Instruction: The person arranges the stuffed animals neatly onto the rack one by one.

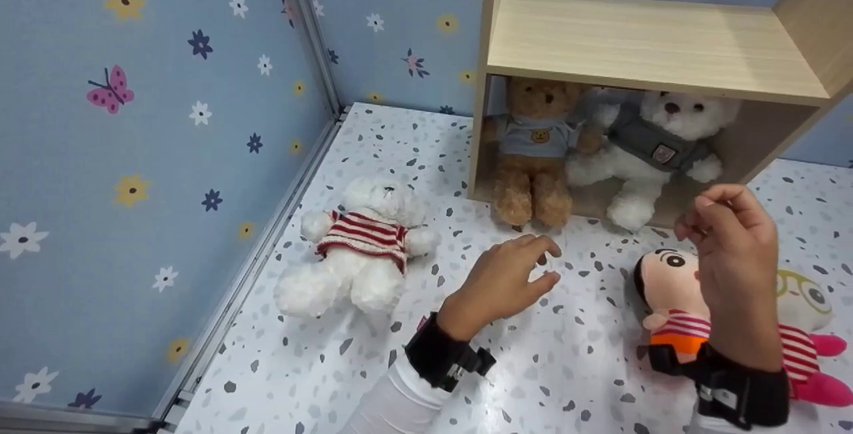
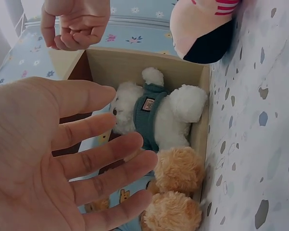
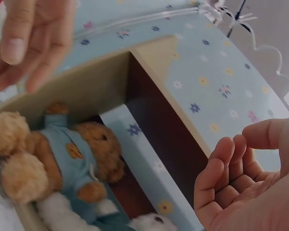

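In the head view my left hand (image 1: 506, 277) hovers over the white speckled surface, fingers spread and nothing in them. My right hand (image 1: 736, 247) is raised in front of the shelf's right side, its fingers loosely bent and holding nothing. A brown teddy bear (image 1: 533, 147) in a light blue shirt sits in the lower compartment. Beside it leans a white teddy bear (image 1: 666, 134) in a dark grey sweater. Partly behind my right arm lie a doll (image 1: 674, 301) with black hair and a plush toy (image 1: 800, 354) in red-and-white stripes.
A white bear (image 1: 363, 247) in a red-striped sweater lies on its back at the left. The wooden shelf (image 1: 653, 41) stands at the back, its middle board above the seated bears. Blue flowered panels (image 1: 166, 141) border the left and back.
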Tool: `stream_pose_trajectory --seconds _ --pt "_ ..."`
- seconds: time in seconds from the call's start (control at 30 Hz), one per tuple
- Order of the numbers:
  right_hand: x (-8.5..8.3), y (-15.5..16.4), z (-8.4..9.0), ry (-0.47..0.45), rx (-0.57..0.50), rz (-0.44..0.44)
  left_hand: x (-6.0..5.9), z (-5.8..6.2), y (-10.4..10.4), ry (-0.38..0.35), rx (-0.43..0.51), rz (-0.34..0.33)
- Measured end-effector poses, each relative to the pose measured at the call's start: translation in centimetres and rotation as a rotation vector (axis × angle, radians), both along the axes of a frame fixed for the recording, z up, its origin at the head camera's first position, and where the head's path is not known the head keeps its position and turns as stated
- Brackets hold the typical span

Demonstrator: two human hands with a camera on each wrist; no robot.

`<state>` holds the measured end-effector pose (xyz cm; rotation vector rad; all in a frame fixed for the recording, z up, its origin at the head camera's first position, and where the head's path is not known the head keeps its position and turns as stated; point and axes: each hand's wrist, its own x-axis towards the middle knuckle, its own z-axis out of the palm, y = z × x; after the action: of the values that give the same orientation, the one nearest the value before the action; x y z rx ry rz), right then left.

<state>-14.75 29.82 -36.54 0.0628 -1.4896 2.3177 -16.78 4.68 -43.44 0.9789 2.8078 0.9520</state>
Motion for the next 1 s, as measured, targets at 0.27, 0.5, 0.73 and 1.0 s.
stream_pose_trajectory --seconds 0.27,0.5,0.73,1.0 --pt "0.9 3.6 0.8 0.008 -0.005 -0.238 0.5 -0.7 1.0 0.043 -0.020 -0.031" --pt "1.2 6.5 0.4 -0.036 0.080 -0.317 1.4 -1.7 2.7 0.103 -0.046 -0.067" --pt "1.3 9.0 -0.8 -0.205 0.248 -0.273 2.4 -2.8 4.5 0.066 -0.090 -0.118" --pt "1.7 10.9 -2.4 -0.415 0.583 -0.077 3.5 -4.1 6.2 0.014 -0.081 -0.190"
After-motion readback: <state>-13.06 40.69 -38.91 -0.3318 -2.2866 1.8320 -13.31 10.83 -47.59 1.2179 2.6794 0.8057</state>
